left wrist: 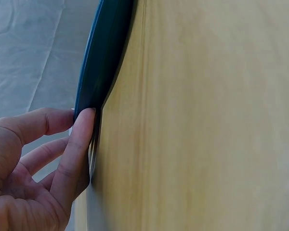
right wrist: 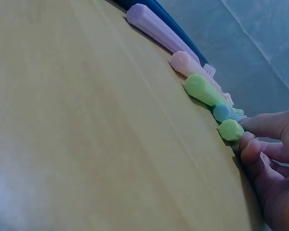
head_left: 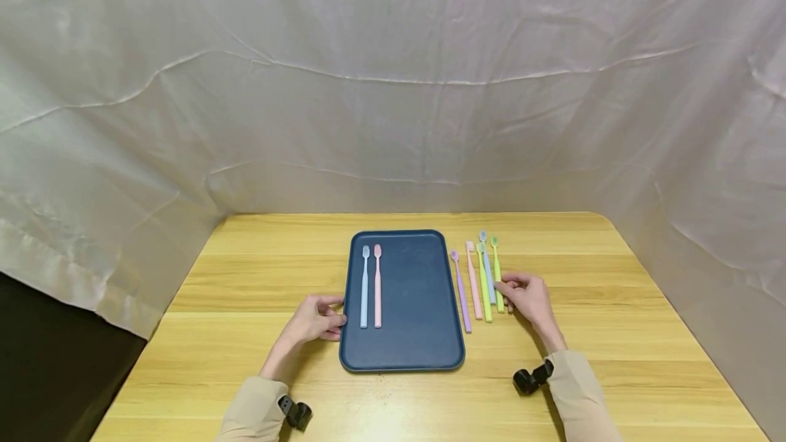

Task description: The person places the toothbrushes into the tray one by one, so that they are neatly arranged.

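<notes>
My left hand (head_left: 317, 319) grips the left rim of a dark blue tray (head_left: 424, 346), thumb and fingertips at its edge in the left wrist view. Inside the tray a light blue toothbrush (head_left: 364, 292) and a pink toothbrush (head_left: 377, 292) lie side by side. To the tray's right, several more toothbrushes rest on the table. My right hand (head_left: 529, 297) pinches the rightmost one, a green toothbrush (right wrist: 230, 130), near its handle end. Beside it are a blue toothbrush (right wrist: 221, 112), another green toothbrush (right wrist: 200, 89), a pink toothbrush (right wrist: 183, 63) and a purple toothbrush (right wrist: 151, 24).
Everything stands on a light wooden table (head_left: 245, 278). A pale, creased curtain (head_left: 393, 121) hangs behind and along both sides. Each sleeve carries a small black wrist camera (head_left: 533, 379). The blue toothbrush lies partly under its green neighbour's head.
</notes>
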A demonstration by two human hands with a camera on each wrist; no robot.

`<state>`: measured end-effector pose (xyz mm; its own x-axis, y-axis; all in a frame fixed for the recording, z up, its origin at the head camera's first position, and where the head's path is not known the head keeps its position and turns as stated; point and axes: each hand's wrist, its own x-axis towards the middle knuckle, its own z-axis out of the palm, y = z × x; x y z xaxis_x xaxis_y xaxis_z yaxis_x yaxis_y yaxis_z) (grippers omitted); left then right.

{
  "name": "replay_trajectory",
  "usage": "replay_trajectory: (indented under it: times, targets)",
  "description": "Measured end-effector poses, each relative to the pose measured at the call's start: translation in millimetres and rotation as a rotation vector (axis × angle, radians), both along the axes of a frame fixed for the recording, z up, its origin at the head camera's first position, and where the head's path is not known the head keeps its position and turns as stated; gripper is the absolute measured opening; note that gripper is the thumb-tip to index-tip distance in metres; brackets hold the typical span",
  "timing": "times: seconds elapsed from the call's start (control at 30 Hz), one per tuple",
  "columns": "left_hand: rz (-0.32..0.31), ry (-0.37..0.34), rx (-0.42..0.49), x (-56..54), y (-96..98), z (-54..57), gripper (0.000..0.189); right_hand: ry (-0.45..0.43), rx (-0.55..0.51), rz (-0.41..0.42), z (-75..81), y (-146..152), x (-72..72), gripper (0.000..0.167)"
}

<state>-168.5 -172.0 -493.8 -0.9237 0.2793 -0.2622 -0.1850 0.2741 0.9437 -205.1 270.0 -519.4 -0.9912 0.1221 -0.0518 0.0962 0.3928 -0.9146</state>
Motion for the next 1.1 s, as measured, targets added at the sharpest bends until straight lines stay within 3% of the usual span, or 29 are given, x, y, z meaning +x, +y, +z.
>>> replay_trajectory:
  times: [0.37,1.1]
  targets:
    - [-0.003,0.008,-0.002,0.3,0.4,0.2,0.057,-0.008,0.026,-0.031,-2.0,0.2,2.2,0.035]
    - [0.005,0.001,0.004,-0.1,0.0,-1.1,0.057,0.034,0.251,-0.136,-5.0,-7.0,-2.2,0.023]
